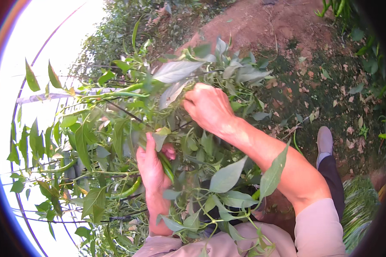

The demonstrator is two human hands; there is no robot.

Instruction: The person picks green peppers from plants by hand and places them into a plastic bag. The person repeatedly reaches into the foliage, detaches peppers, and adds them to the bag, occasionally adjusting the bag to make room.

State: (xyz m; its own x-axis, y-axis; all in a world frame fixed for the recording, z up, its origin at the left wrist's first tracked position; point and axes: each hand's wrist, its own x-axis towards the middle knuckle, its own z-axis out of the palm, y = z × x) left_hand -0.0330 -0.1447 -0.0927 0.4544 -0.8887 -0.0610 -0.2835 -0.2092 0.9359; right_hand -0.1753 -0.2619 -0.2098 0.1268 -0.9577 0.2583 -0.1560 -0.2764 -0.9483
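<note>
My left hand [152, 167] is among the stems of a leafy pepper plant [223, 178], its fingers curled around long green chili peppers [166, 167]. The pepper ends stick out below the fingers, and the rest is hidden in the palm. Higher up and to the right, my right hand [207, 106] reaches into the foliage with its fingers bent together. Leaves and the back of the hand hide whether anything lies between them. Beside it, a large pale leaf [178, 71] is turned underside up. Another long green pepper [115, 95] hangs to the left of my hands.
A curved green pepper [130, 189] hangs left of my left forearm. Dark wires [83, 221] run through the plants. Reddish soil [251, 25] and leaf-strewn ground lie beyond. My shoe [325, 141] stands at the right, above a green heap [360, 205]. More pepper plants [371, 64] edge the right.
</note>
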